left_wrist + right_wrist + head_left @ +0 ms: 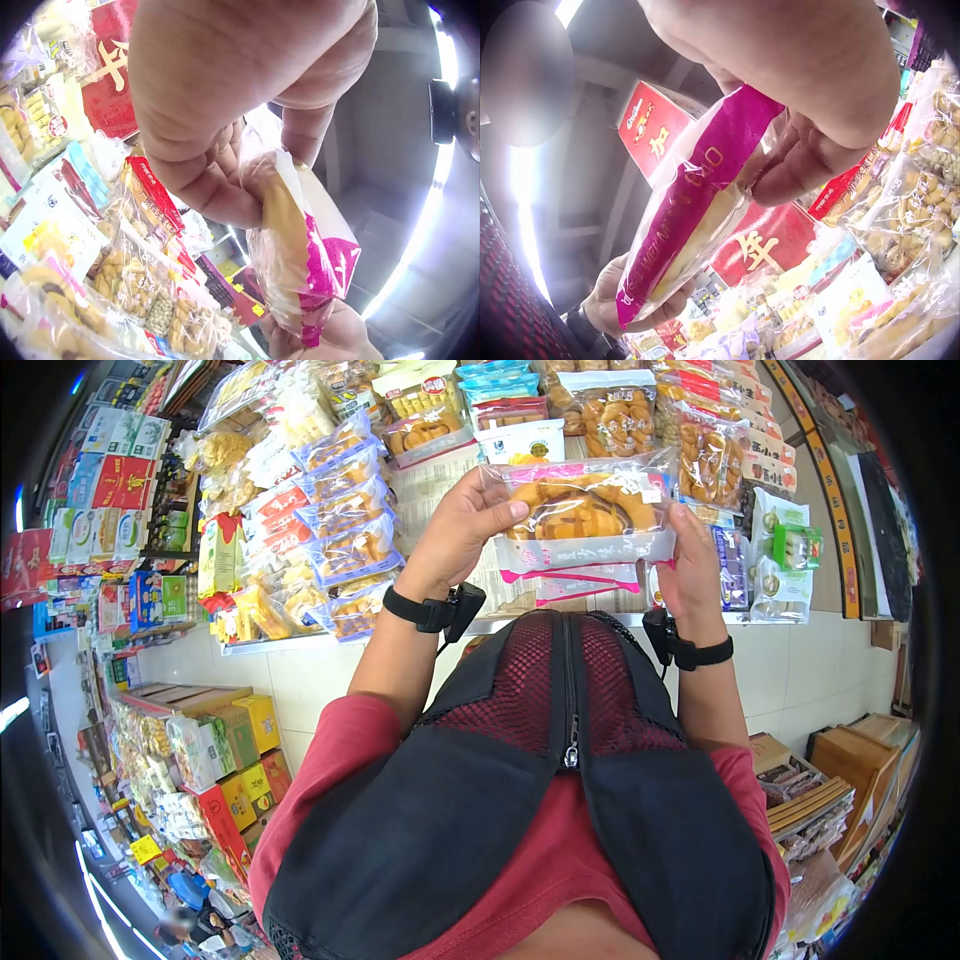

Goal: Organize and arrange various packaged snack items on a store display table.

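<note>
A clear-fronted pack of golden-brown pastries (585, 510) is held up in front of my chest, over the near side of the display. My left hand (462, 528) grips its left end, thumb on the front. At the other end, my right hand (692, 565) holds the pack with the thumb near its upper corner. Magenta printing runs along the edge of the pack (694, 202) in the right wrist view. The left wrist view shows my fingers curled against the clear wrapper (281, 232). Just below lie more pink-edged packs (590, 582), partly hidden by the held one.
Blue-edged pastry packs (350, 525) stand in a row to the left on the display. Bags of twisted dough snacks (712, 460) lie at the back right. Cartons (245, 760) are stacked on the floor at left, and wooden crates (850, 780) stand at right.
</note>
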Motion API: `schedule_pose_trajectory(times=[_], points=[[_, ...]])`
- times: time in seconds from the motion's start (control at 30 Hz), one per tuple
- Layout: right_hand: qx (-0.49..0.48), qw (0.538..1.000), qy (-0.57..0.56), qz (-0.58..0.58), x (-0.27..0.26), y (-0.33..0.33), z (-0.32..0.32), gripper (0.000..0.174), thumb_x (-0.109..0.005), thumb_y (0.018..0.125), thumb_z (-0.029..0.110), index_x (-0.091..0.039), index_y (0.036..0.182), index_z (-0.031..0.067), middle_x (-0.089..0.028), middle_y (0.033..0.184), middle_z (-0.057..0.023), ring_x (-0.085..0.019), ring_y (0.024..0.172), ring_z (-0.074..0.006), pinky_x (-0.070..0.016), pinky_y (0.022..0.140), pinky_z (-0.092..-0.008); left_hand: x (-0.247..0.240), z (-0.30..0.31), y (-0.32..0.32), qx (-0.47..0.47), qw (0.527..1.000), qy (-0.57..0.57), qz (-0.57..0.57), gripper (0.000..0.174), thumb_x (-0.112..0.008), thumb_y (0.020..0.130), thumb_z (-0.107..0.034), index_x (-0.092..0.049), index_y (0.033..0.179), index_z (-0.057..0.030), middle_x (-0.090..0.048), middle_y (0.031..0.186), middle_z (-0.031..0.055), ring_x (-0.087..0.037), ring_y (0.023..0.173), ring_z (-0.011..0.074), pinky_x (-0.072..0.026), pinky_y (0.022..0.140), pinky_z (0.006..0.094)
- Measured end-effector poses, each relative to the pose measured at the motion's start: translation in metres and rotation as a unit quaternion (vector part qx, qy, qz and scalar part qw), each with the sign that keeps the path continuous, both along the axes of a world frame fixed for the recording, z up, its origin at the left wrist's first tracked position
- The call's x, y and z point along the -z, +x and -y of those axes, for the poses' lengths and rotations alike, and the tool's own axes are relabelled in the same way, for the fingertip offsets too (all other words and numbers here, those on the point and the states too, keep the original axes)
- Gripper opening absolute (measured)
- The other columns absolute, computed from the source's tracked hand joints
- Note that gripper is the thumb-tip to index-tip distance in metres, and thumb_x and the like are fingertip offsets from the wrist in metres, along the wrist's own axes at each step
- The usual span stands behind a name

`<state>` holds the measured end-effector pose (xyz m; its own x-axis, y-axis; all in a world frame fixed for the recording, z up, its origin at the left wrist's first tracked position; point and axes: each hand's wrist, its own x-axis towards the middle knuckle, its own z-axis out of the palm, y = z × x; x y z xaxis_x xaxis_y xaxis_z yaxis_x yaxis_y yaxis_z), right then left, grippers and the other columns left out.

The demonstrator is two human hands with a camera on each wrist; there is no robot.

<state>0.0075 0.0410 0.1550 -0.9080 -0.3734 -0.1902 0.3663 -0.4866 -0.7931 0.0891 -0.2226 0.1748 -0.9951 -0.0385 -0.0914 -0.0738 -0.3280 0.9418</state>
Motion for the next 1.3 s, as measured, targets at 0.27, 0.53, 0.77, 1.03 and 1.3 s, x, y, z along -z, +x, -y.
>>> schedule_pose_trajectory(times=[0.27,0.53,0.77,1.03,1.3], points=[[-0.093,0.995,0.036,0.009,-0.003,0.005,-0.005,0.038,-0.057,0.094,0.021,-0.053,0.125,-0.0001,-0.062,0.112,-0.0061,-0.061,0.101,-0.0146,-0.0502,0.085,-0.0299,-0.010,-0.003,0.002,-0.016,1.000,-0.019,0.011,0.049,-0.069,0.085,-0.012,-0.046,0.127,0.0008,-0.063,0.108,0.0092,-0.058,0.100,0.0151,-0.0450,0.087,0.0284],[-0.073,0.996,0.043,0.027,0.012,0.001,-0.009,0.042,-0.064,0.089,0.012,-0.050,0.126,-0.0022,-0.060,0.109,-0.0062,-0.060,0.097,-0.0123,-0.0502,0.086,-0.0280,-0.014,-0.012,0.002,-0.020,0.998,-0.036,0.051,0.036,-0.059,0.094,-0.023,-0.049,0.124,-0.0041,-0.061,0.106,0.0039,-0.058,0.095,0.0117,-0.0458,0.083,0.0277],[-0.082,0.996,0.020,0.035,0.025,-0.008,-0.018,0.035,-0.064,0.089,0.011,-0.054,0.120,-0.0003,-0.061,0.104,-0.0048,-0.060,0.095,-0.0118,-0.0503,0.084,-0.0275,-0.010,-0.024,0.000,-0.016,0.994,-0.098,0.047,0.054,-0.066,0.089,-0.017,-0.041,0.134,-0.0028,-0.061,0.108,0.0084,-0.058,0.099,0.0141,-0.0441,0.087,0.0289],[-0.107,0.994,0.005,0.036,0.026,-0.019,-0.033,0.031,-0.065,0.090,0.011,-0.056,0.118,0.0013,-0.062,0.103,-0.0033,-0.060,0.093,-0.0109,-0.0496,0.083,-0.0269,-0.009,-0.045,-0.004,-0.037,0.993,-0.095,0.065,0.066,-0.068,0.087,-0.011,-0.032,0.141,-0.0014,-0.061,0.111,0.0118,-0.057,0.103,0.0151,-0.0426,0.091,0.0288],[-0.106,0.993,0.043,0.032,0.038,-0.036,-0.047,0.033,-0.065,0.090,0.011,-0.056,0.119,0.0001,-0.062,0.105,-0.0037,-0.057,0.096,-0.0105,-0.0450,0.088,-0.0266,-0.010,-0.065,0.000,-0.098,0.989,-0.089,0.064,0.068,-0.063,0.091,-0.014,-0.025,0.145,0.0012,-0.061,0.112,0.0147,-0.058,0.098,0.0156,-0.0457,0.089,0.0293]])
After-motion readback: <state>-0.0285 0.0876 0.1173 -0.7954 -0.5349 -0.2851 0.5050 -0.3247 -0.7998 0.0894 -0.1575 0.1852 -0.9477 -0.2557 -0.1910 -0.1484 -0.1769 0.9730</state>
